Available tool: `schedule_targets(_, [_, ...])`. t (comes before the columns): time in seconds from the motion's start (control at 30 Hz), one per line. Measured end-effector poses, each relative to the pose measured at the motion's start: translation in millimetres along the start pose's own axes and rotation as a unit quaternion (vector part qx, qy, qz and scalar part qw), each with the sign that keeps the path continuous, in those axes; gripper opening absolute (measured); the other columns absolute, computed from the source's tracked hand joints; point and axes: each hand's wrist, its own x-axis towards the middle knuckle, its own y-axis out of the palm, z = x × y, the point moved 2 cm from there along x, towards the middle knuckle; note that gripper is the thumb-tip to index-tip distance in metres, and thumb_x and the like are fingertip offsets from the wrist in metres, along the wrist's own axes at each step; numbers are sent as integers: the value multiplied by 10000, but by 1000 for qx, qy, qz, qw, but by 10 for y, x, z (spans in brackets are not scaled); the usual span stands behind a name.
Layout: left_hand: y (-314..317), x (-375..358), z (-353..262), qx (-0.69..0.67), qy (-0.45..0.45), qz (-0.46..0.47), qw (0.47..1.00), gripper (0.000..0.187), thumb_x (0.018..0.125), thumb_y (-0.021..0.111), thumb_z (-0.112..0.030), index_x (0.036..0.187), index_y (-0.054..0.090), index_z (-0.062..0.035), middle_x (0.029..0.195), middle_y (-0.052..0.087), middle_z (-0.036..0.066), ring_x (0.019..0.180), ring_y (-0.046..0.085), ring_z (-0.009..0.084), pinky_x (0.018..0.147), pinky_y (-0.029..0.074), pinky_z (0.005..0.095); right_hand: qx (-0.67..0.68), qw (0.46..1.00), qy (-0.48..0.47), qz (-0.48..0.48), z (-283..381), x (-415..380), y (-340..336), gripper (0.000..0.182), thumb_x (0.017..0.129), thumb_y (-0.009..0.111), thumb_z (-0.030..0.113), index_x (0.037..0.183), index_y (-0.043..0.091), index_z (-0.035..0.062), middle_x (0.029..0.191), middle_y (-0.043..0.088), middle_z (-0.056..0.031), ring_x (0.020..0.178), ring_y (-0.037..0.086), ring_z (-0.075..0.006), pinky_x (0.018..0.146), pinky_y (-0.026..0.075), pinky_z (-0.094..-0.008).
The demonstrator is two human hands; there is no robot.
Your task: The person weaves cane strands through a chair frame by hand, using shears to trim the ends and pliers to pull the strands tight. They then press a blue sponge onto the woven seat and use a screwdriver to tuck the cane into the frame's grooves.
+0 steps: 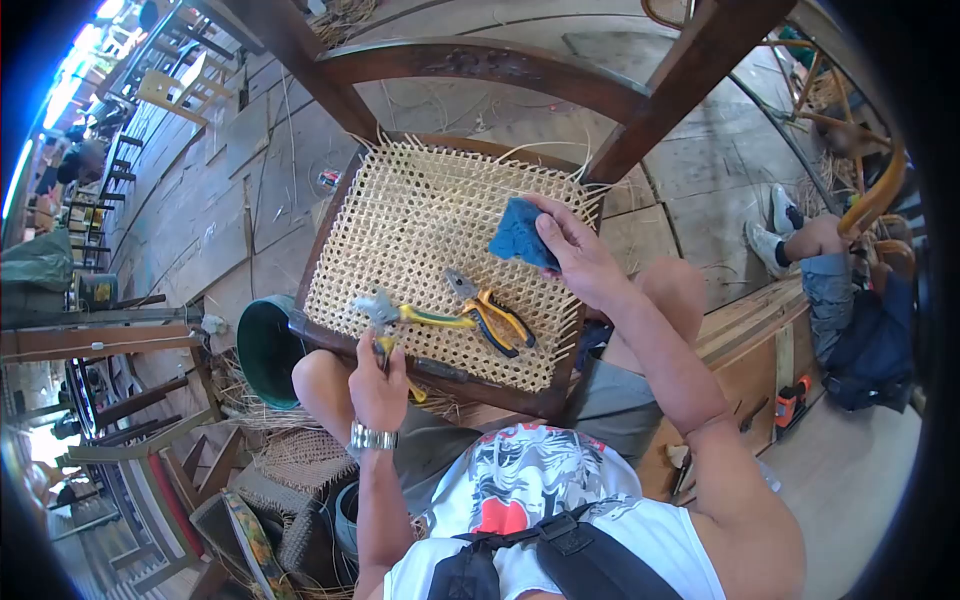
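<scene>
Right hand fingers clamped on blue sponge atop the woven cane chair seat; left hand fingers clamped on yellow-handled cutters at the seat's front edge.

From my end the feed is bright and even — daylight pours in from the upper left, where the windows blow out to white-blue glare. Shadows under the chair are soft and short. The fisheye bends everything hard at the rim, with black vignette corners — floorboards curve visibly. The centre is sharp; the cane seat weave reads cleanly, while edges smear and lose detail
</scene>
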Motion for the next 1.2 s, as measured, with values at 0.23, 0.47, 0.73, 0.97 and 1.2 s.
schedule_targets(0.23, [12,247,-123,56,73,46,995,412,927,663,-335,1252,592,-92,1018,644,214,845,658,418,720,531,499,-155,974,-157,44,-66,870,795,483,873,758,202,1285,565,39,1035,678,-118,908,650,-193,779,537,-353])
schedule_targets(0.47, [-404,362,71,-166,-25,118,979,375,909,729,-221,1171,655,36,772,657,80,692,601,139,627,479,291,-349,880,-306,97,-232,1483,2279,309,837,737,127,1096,620,6,990,659,-193,934,662,-328,861,509,-426])
schedule_targets(0.73, [-835,1056,200,-230,73,146,959,342,945,698,-244,1144,669,33,810,628,-6,757,554,67,675,457,226,-538,770,-183,-290,446,1267,-170,340,898,663,149,1195,560,20,1124,622,-220,1048,630,-361,910,508,-464])
schedule_targets(0.97, [-920,2120,420,-364,49,-57,928,291,968,673,-342,1002,693,-53,791,617,-63,617,438,5,550,350,204,-338,852,-397,-40,330,1201,1989,418,876,660,93,1261,500,117,1170,610,-191,1082,610,-391,925,511,-467])
schedule_targets(1.2, [-762,2264,1005,-395,-40,-171,902,284,938,718,-345,1016,716,-71,774,632,-49,571,392,4,507,293,216,-497,774,-391,33,129,2064,1929,231,858,681,136,1082,638,104,1032,662,-135,988,645,-336,906,510,-444])
